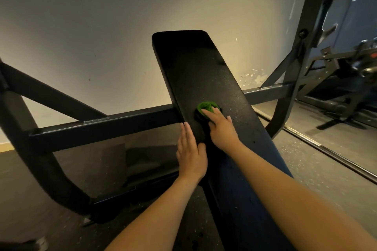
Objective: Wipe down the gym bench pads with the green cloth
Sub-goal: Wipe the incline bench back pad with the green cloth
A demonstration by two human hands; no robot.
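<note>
Bench: long black textured padded bench [193,63], slanting up and away toward a pale wall [102,26].
Cloth: bunched green cloth [207,105] lies on the bench top, about midway along it and near the middle of its width.
Right grip [221,128]: spread flat with straight fingers, pressing on the cloth's near side, not curled round it.
Left grip [190,153]: flat against the bench's left edge, fingers straight and together, thumb on the top, holding nothing.
Frame: dark steel crossbar [102,128] passes behind the bench.
Floor: grey speckled floor [326,169] to the right.
</note>
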